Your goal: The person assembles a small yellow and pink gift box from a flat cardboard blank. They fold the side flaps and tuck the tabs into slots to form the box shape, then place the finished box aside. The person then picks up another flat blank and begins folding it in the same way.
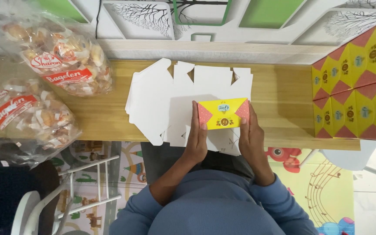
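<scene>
So both hands are on a small yellow folded cardboard box with red triangle corners point(223, 113), pressed between them from either side. The left hand point(197, 137) sits flat along the box's left end, fingers stretched up and kept close together, and the right hand point(251, 132) does the same on the right end. Neither is spread wide, they're just clamping the box from the sides.

The box is right over a stack of flat white die-cut cardboard blanks point(170, 100), which lies unfolded on the long light wooden table point(283, 95), about in the middle of it and near the person's edge.

Off on the right end of the table there's a row of finished yellow and red boxes point(355, 98) packed tight against each other, well apart from the hands. On the left end are two clear plastic bags full of small wrapped pastries, one point(62, 56) further back and one point(31, 115) hanging over the front edge. The person's blue sleeves point(223, 204) fill the bottom.
</scene>
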